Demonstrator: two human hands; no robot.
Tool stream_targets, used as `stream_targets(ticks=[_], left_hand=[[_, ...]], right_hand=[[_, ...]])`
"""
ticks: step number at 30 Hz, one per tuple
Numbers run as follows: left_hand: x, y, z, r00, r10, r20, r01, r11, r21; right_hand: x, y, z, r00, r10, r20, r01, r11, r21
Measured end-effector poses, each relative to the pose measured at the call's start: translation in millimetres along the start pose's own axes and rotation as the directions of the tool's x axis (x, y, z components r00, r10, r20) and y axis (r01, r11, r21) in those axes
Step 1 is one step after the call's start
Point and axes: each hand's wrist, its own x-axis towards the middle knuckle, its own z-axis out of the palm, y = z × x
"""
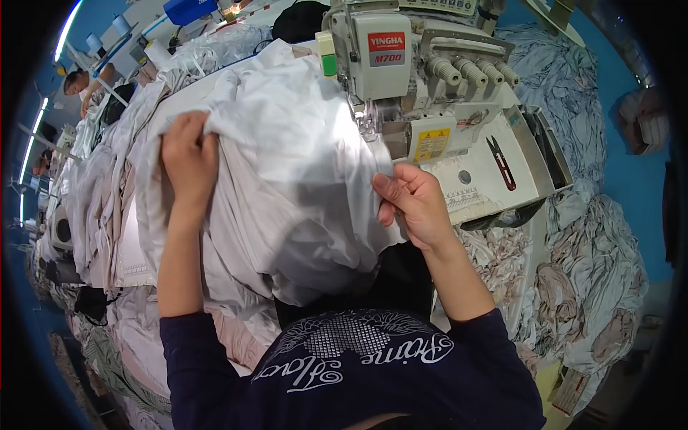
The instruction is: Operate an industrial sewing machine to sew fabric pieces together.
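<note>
A large piece of white fabric (287, 143) spreads over the sewing table and hangs down toward my lap. Its right edge runs up to the needle area of an overlock sewing machine (380, 61), where a lamp lights it brightly. My left hand (189, 154) grips a fold of the fabric at the left, fingers curled over it. With thumb and fingers pinched together, my right hand (414, 197) holds the fabric's right edge just in front of the machine. The fabric's lower folds lie in shadow.
Red-handled thread snips (502, 165) and a small round disc (464, 176) lie on the machine bed at the right, beside an open metal tray (548, 147). Heaps of pale garments (591, 279) crowd the right side. More cloth (107, 208) hangs at the left. A co-worker (89, 86) sits far left.
</note>
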Motion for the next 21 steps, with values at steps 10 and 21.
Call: stream_targets(ticks=[10,21], left_hand=[[91,-57,5,0.907,0.353,-0.232,-0.290,0.920,0.265],[157,-89,27,0.875,-0.106,-0.472,0.058,0.992,-0.114]], right_hand=[[-2,-5,3,0.999,0.036,-0.024,-0.035,0.999,0.039],[-1,-5,0,0.999,0.041,-0.008,-0.041,0.998,0.042]])
